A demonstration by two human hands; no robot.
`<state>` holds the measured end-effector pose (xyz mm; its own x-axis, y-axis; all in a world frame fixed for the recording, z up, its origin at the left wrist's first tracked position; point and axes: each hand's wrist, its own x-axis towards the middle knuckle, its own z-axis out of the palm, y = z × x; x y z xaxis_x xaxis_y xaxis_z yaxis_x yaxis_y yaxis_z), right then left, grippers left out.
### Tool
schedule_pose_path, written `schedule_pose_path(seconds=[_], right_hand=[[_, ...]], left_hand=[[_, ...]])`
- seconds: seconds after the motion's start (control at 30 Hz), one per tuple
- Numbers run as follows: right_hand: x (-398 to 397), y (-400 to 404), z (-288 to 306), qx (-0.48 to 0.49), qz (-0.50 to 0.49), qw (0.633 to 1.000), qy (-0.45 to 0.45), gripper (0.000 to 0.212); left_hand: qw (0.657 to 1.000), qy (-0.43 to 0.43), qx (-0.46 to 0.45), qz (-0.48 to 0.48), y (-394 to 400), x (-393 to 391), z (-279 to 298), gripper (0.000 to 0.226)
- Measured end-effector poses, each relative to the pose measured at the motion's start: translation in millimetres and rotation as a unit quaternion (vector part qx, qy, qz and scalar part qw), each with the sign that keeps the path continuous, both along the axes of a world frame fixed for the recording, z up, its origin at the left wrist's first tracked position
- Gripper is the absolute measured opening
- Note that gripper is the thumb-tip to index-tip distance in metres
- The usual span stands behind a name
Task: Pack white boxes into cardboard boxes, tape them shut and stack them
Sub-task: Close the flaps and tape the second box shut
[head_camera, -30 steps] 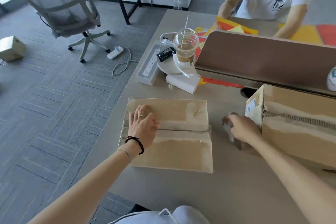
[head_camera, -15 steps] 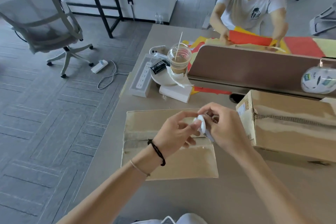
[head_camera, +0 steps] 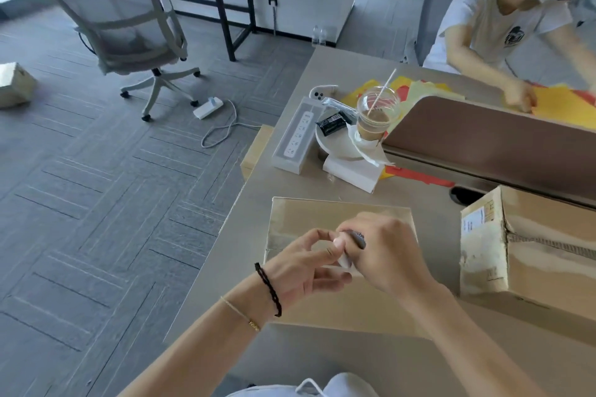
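Desk (head_camera: pixel 245 219), tape roll (head_camera: pixel 350 248) between both hands' fingers (head_camera: pixel 325 251), above cardboard box (head_camera: pixel 309 213)

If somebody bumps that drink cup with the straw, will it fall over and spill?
Probably, yes. The plastic cup is tall and narrow, and it stands on a small white plate perched on a white box, so it looks tippy. It seems only partly full, so likely light and easy to knock. The straw pokes through a lid, which might slow a spill.

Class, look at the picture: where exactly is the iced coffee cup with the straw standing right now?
The cup stands on a white plate in the middle of the head view, left of the brown divider, beside the power strip.
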<state>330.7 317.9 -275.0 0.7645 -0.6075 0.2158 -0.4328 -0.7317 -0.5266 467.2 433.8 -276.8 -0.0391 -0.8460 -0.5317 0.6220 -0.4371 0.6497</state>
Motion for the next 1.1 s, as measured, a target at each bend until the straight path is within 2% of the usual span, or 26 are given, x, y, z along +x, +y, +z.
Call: schedule_pose_path(seconds=[0.17, 0.27, 0.4, 0.43, 0.5, 0.57, 0.63, 0.77, 0.9, 1.03, 1.1], right_hand=[[20.3, 10.1, -9.4, -0.039, 0.005, 0.999, 0.003, 0.021], [29.8, 13.7, -11.8, -0.003, -0.029, 1.000, 0.009, 0.011], [32.1, 15.5, -8.4, 0.035, -0.070, 0.997, -0.001, 0.014], [30.4, 13.8, -6.4, 0.044, -0.083, 0.996, -0.005, 0.016], [27.5, 8.2, -4.5, 0.106, -0.116, 0.987, -0.015, 0.018], [28.1, 3.6, -4.6, 0.197, -0.145, 0.969, -0.022, 0.019], [30.9, 1.0, -9.7, 0.237, -0.153, 0.959, -0.021, 0.020], [32.3, 4.9, -19.3, 0.274, -0.146, 0.951, 0.002, 0.021], [32.0, 11.0, -22.9, 0.310, -0.136, 0.941, 0.013, 0.025], [33.3, 15.1, -25.8, 0.316, -0.134, 0.939, 0.024, 0.026], [34.0, 15.4, -24.9, 0.330, -0.135, 0.934, 0.016, 0.031]], left_hand=[[0.993, -0.020, 0.032, 0.109, 6.5, -1.9, -12.8, 0.046], [0.986, -0.006, 0.047, 0.161, 8.6, 0.8, -21.0, 0.049], [0.961, 0.048, 0.078, 0.262, 19.1, 32.3, -39.8, 0.044], [0.954, 0.037, 0.087, 0.284, 24.8, 46.8, -48.8, 0.041], [0.945, -0.071, 0.118, 0.297, 39.4, 74.8, -76.2, 0.042], [0.919, -0.200, 0.180, 0.289, 55.1, 94.7, -114.5, 0.051], [0.888, -0.287, 0.242, 0.267, 66.1, 101.7, -150.4, 0.061], [0.813, -0.474, 0.320, 0.109, 74.3, 93.2, -201.2, 0.052], [0.764, -0.546, 0.343, 0.003, 76.5, 79.4, -208.5, 0.048], [0.760, -0.552, 0.341, -0.035, 83.3, 78.8, -210.3, 0.051], [0.743, -0.574, 0.336, -0.071, 82.4, 83.8, -199.5, 0.045]])
